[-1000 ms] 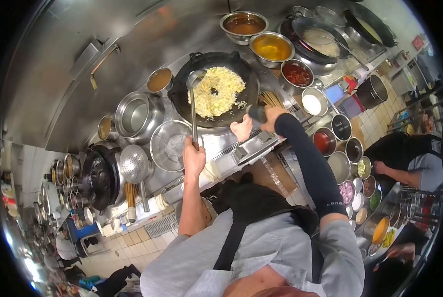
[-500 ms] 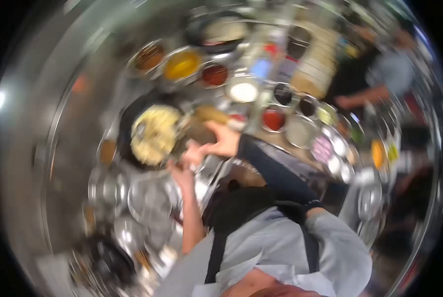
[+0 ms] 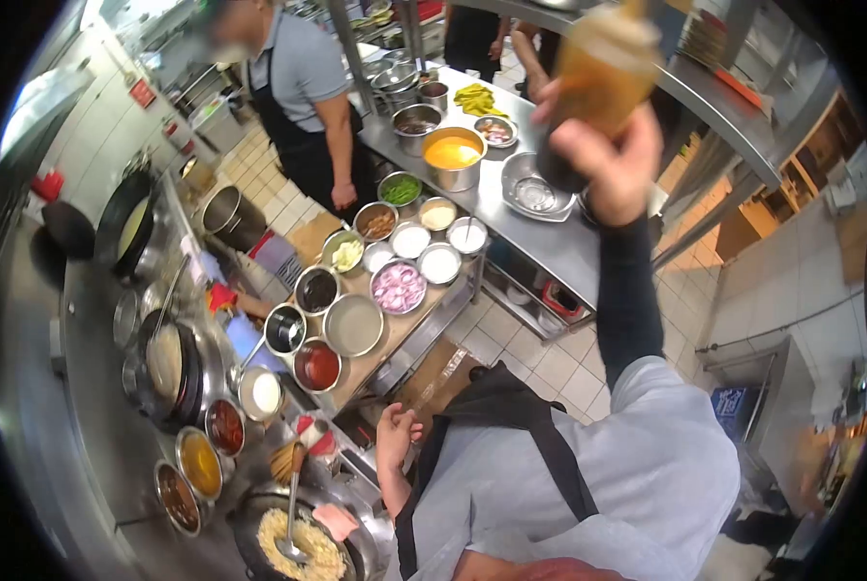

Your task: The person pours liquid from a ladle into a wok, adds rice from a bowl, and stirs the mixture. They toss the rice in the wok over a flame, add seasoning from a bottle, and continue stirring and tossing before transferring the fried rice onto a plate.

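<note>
My right hand (image 3: pixel 608 160), in a black sleeve, is raised at the upper right. Its fingers are wrapped round a squeeze bottle (image 3: pixel 603 73) with amber-brown contents, blurred by motion. Below the bottle on the steel counter is a metal pan (image 3: pixel 538 189). Close to my body, my left hand (image 3: pixel 396 438) hangs with loosely bent fingers apart and nothing visible in them. Lower left, a wok (image 3: pixel 249 533) contains pale yellow, rice-like food (image 3: pixel 309 544). A ladle (image 3: pixel 293 523) rests in it, and a pink cloth (image 3: pixel 337 521) lies at its rim.
Several metal pots and bowls, including red sauce (image 3: pixel 319 366), chopped onion (image 3: pixel 399 288) and orange liquid (image 3: pixel 451 155), cover the counters. A co-worker (image 3: pixel 308 107) stands across the aisle. Overhead runs a steel shelf (image 3: pixel 714 107). Another pan (image 3: pixel 172 368) sits on the left range.
The view has swung right, away from the wok. My hands were together beside it; now they are apart, the right one raised with the squeeze bottle and the left near my body.
</note>
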Motion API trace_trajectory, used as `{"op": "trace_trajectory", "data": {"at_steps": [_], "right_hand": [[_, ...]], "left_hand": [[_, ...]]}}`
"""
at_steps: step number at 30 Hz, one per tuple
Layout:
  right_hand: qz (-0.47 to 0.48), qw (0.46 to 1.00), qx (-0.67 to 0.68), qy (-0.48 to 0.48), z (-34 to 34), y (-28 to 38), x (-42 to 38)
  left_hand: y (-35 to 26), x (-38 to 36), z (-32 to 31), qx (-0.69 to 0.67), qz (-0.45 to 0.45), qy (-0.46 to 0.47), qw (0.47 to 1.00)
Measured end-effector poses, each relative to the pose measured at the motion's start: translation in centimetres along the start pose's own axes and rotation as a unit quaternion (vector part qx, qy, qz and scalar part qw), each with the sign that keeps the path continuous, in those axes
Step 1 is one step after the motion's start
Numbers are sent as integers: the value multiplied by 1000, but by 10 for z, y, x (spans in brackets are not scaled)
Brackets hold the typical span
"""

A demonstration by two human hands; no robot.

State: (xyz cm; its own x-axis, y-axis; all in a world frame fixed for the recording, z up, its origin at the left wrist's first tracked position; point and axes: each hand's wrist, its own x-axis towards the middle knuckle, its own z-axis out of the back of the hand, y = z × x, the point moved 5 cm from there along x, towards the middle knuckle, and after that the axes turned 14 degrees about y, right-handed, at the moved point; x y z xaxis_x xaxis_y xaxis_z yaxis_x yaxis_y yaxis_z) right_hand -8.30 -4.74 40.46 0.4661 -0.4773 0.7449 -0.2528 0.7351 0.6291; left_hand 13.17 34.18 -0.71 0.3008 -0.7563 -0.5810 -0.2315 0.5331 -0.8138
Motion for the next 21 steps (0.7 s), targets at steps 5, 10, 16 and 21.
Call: {"op": "trace_trajectory", "data": {"at_steps": [5,10,16,21], "right_hand": [[19,959,-202,-200,181,17,32],[-40,853,-430,-293,298,-27,34],[-87,802,-538,-246,329,-59,44],[76,679,-647,-337,304,-36,31]], "left_hand": [[-30,47,-14,1,-2,10,1000],[-45,87,-29,17,2,21,1000],[-56,119,-76,58,1,79,995],[-60,120,-109,82,10,84,993]]}}
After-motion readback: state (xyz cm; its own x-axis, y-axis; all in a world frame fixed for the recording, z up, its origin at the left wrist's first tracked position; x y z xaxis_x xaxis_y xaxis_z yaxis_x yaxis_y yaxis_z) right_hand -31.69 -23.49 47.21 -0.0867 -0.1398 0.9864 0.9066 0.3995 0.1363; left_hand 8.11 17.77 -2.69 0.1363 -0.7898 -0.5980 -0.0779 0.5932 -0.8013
